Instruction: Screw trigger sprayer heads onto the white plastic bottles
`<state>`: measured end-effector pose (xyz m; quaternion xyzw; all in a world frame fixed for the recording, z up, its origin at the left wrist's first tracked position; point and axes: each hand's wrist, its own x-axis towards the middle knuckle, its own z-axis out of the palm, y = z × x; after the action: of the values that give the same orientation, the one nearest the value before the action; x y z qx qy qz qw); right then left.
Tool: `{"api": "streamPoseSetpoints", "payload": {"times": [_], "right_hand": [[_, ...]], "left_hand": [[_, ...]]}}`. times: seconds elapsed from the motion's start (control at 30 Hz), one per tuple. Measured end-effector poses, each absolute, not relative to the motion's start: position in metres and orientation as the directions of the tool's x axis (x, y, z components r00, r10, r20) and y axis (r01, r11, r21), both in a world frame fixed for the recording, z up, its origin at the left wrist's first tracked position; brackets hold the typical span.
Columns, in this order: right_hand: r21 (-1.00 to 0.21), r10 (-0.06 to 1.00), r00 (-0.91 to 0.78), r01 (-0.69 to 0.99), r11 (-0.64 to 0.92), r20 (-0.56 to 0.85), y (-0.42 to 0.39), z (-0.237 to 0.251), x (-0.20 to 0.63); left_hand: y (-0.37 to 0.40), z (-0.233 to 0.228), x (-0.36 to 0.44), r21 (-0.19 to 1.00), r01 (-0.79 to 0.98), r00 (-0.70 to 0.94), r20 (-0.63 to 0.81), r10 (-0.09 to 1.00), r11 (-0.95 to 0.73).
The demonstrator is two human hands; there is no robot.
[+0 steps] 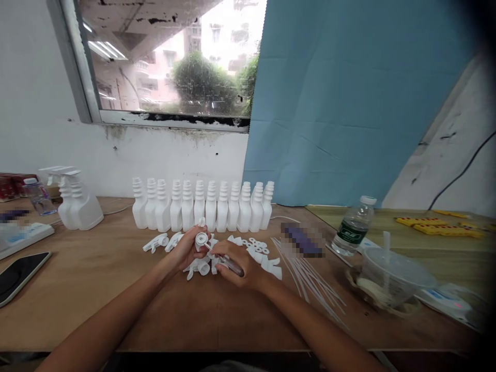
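My left hand is closed around a white spray trigger head, its round cap opening turned toward me. My right hand grips a screwdriver by its dark, partly clear handle, and the thin metal shaft points at the cap opening. Whether the tip touches the inside I cannot tell. Beneath and around my hands lie more white spray trigger heads. Small white rings are heaped just beyond my right hand. Behind them stands a row of white bottles without tops.
Thin white tubes lie right of my hands. Farther right are a water bottle and a lidded plastic bowl. Two bottles with spray heads stand at left, near a phone. The table's front edge runs below my forearms.
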<state>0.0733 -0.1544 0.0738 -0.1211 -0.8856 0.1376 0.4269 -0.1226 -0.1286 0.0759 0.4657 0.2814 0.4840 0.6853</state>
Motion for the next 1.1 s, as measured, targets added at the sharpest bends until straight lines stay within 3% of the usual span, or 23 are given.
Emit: {"api": "streamPoseSetpoints", "payload": {"times": [0.1,0.17,0.3,0.47,0.6,0.77,0.93,1.1], "right_hand": [[-0.083,0.158,-0.683,0.142,0.986,0.713,-0.151,0.077,0.074],[-0.054,0.150,-0.709,0.156,0.986,0.689,-0.151,0.078,0.075],[-0.258,0.281,-0.692,0.139,0.956,0.665,-0.155,0.081,0.078],[-0.562,0.516,-0.533,0.089,0.822,0.670,-0.156,0.091,0.087],[-0.701,0.640,-0.487,0.077,0.709,0.594,-0.149,0.093,0.094],[-0.750,0.666,-0.511,0.060,0.659,0.544,-0.148,0.089,0.095],[-0.775,0.690,-0.547,0.114,0.622,0.473,-0.145,0.093,0.069],[-0.663,0.558,-0.714,0.176,0.728,0.423,-0.124,0.090,-0.003]], "left_hand": [[-0.129,0.074,-0.122,0.916,-0.390,0.371,0.064,0.927,0.093],[-0.129,0.073,-0.122,0.925,-0.373,0.363,0.073,0.929,0.073],[-0.122,0.076,-0.126,0.947,-0.322,0.300,0.124,0.946,-0.022],[-0.105,0.082,-0.145,0.946,-0.250,0.113,0.238,0.965,-0.204],[-0.102,0.081,-0.148,0.959,-0.164,0.095,0.247,0.964,-0.229],[-0.102,0.080,-0.155,0.963,0.032,0.061,0.265,0.962,-0.268],[-0.104,0.091,-0.227,0.919,0.263,-0.172,0.344,0.923,-0.293],[-0.116,0.078,-0.318,0.867,0.477,-0.466,0.386,0.796,-0.141]]}}
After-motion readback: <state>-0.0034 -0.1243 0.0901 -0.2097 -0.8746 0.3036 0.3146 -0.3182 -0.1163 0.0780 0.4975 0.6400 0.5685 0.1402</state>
